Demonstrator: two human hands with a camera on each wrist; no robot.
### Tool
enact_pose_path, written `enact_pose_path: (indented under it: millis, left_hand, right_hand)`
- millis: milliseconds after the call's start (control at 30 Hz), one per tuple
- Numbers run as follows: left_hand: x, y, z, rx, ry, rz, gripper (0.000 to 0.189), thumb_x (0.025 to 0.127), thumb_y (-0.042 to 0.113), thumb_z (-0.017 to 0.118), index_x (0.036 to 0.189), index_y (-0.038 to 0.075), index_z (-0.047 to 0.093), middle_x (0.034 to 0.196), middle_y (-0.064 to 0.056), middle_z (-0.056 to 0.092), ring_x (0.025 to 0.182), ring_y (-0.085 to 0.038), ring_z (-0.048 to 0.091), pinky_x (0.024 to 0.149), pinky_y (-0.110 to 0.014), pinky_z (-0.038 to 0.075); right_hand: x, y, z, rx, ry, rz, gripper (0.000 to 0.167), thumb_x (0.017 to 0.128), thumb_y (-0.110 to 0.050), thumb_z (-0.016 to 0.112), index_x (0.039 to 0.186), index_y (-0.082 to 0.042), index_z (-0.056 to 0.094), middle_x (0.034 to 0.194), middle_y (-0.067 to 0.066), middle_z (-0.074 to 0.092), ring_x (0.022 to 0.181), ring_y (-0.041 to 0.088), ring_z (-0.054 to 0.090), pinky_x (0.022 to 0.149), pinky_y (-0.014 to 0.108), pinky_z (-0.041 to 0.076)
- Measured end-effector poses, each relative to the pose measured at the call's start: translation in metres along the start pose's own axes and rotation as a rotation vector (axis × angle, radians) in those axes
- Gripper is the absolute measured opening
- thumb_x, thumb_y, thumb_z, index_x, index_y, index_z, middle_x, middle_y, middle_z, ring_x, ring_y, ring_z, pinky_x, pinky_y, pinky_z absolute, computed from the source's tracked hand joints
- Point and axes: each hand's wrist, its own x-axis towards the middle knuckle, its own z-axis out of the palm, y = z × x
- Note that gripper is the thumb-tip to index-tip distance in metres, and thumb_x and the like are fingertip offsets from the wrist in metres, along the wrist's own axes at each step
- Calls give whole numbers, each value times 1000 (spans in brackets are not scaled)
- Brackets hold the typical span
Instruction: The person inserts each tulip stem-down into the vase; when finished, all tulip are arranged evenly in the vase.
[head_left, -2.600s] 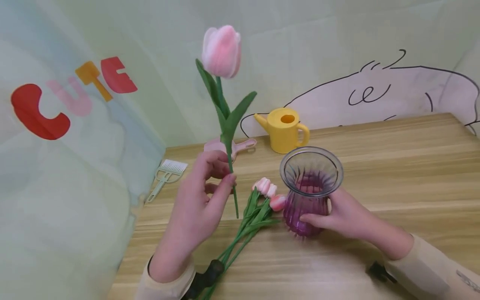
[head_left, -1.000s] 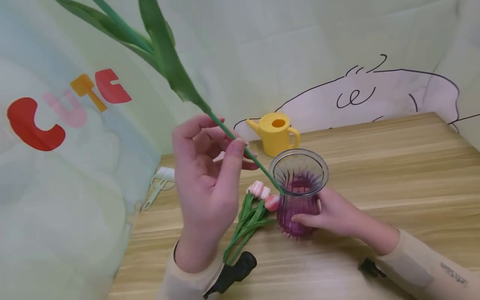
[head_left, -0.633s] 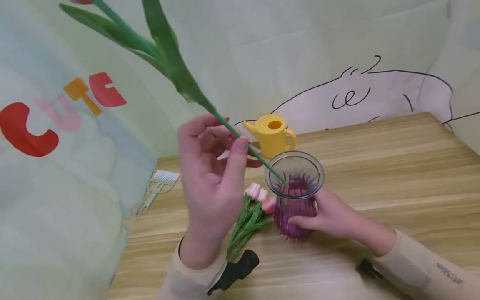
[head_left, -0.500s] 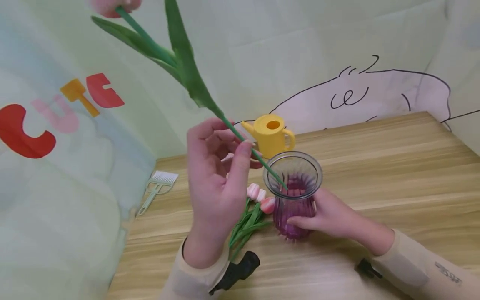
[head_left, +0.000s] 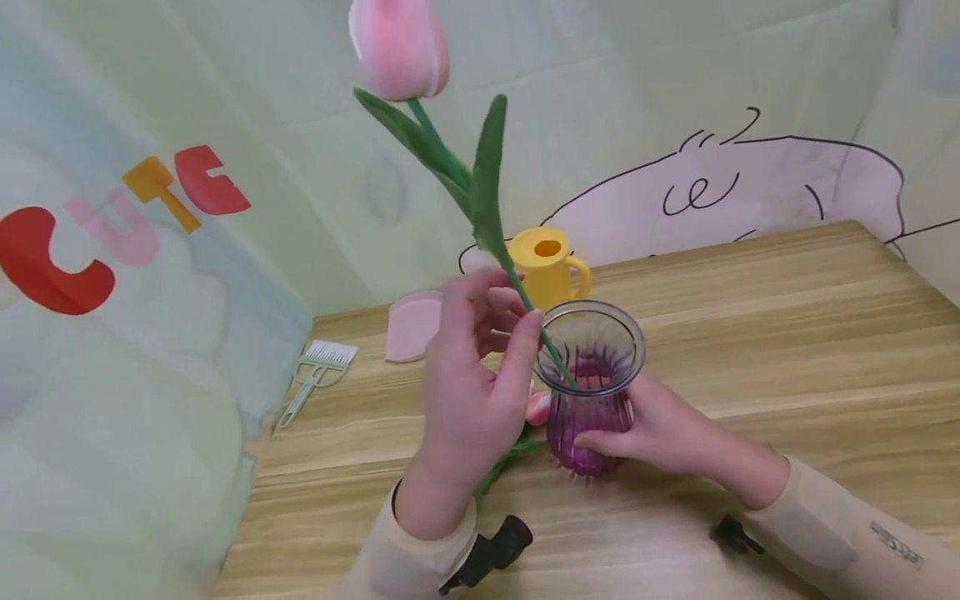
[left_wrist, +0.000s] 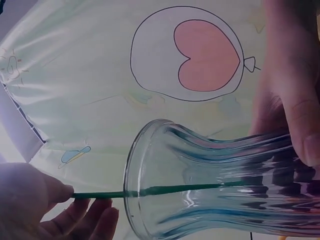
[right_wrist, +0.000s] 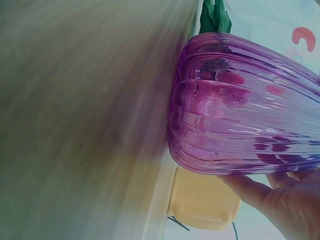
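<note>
Tulip (head_left: 487, 208), pinched in left hand (head_left: 476, 392), stem (head_left: 558, 360) inside vase (head_left: 588, 412)

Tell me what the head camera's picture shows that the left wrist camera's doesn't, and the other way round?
Only the head view: the tulip's pink bloom, the pale green brush and the wall letters spelling CUTE.

Only the left wrist view: a balloon with a pink heart printed on the backdrop.

Both: the left grip pinching the green stem, which reaches into the glass vase, and the right grip holding that vase.
</note>
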Motion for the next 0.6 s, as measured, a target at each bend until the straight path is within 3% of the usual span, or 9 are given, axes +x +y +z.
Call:
enact_pose_path:
  millis: [267,600]
  left_hand:
    - [-4,-10,5,127,-33,38,29,99,4,64,125,3,53,96,-11,68,82,-17,70,73,-28,61]
    - [-5,-14,10,162,-62,107,29,99,5,67,126,3,56,93,-11,70,77,-17,71,73,-23,60]
  right_hand:
    - [-1,2,-1,-92,28,-14,74,82,-25,90,141,-20,45,133,-4,64,127,19,61,110,54,47]
    - [-1,0,-2,-98,27,-36,74,82,-27,89,142,-20,45,134,-4,64,129,20,60,111,52,47]
